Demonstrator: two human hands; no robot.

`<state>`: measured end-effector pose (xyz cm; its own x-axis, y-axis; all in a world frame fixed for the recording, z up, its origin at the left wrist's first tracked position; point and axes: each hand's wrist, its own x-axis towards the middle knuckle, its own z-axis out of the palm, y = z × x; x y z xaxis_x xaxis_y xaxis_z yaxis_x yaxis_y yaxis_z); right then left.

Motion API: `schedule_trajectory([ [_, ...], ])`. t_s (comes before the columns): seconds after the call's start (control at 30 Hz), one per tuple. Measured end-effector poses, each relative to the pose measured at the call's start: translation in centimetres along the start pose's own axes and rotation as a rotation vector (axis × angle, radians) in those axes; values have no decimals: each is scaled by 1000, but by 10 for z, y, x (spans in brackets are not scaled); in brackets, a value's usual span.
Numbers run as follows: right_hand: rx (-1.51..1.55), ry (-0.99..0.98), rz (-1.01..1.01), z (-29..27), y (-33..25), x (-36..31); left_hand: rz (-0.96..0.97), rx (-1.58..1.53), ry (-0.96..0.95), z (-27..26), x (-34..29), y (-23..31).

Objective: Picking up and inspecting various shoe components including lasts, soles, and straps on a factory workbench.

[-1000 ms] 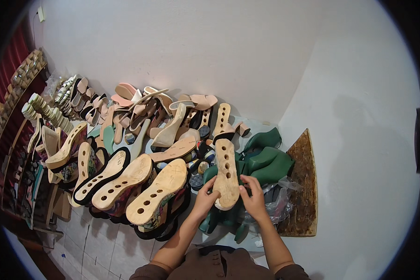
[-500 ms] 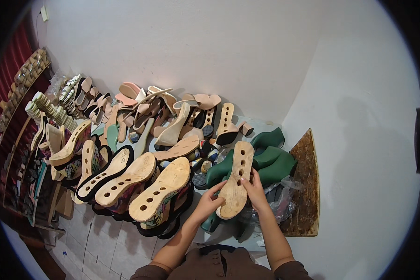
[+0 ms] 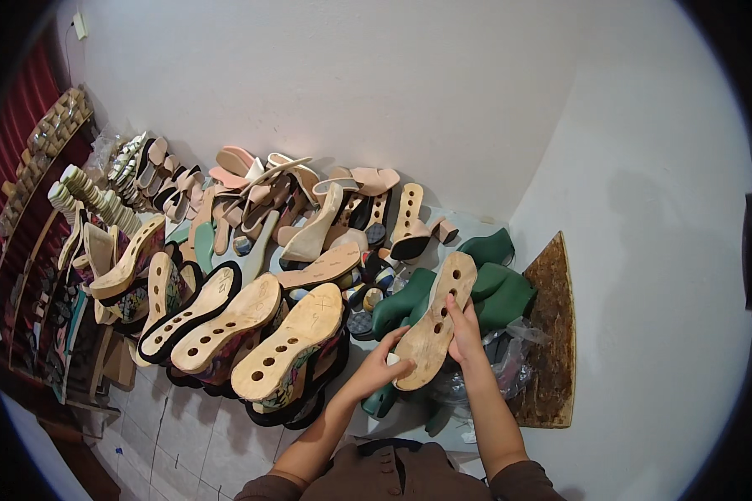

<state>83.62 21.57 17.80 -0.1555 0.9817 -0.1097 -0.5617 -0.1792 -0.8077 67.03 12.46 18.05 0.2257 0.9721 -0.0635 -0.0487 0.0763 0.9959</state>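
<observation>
Between my two hands is a pale wooden shoe sole [image 3: 427,341] with a row of round holes, tilted with its upper end toward the right. My left hand [image 3: 378,367] grips its lower left edge, thumb on the face. On the right edge, near the middle, my right hand [image 3: 464,332] is closed, thumb beside the holes. Behind the sole lie several green shoe lasts [image 3: 501,294], partly covered by it. Just left of my left hand stands a stack of wooden wedge soles [image 3: 297,330] with patterned sides and black edging.
More wedge soles [image 3: 226,321] stand in a row to the left. Sandals [image 3: 280,196] and straps crowd the table along the wall. A brown board [image 3: 550,342] leans at the right, beside crumpled clear plastic [image 3: 518,355]. Shelving [image 3: 38,163] fills the far left.
The wooden sole has tilted, its upper end swinging right. My right hand has shifted slightly up along its edge, and my left thumb lies further across its lower end.
</observation>
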Motion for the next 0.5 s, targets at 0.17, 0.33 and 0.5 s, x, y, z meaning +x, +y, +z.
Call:
schedule_trajectory([
  [0.17,-69,-21,-21,5,-4,1,-30,-12,-12,1,-5,8],
  [0.33,-242,-37,-37,13,-6,-7,-54,-186,-10,2,-4,9],
  [0.5,-260,-94,-68,17,-8,-18,-34,-226,32,9,-5,16],
])
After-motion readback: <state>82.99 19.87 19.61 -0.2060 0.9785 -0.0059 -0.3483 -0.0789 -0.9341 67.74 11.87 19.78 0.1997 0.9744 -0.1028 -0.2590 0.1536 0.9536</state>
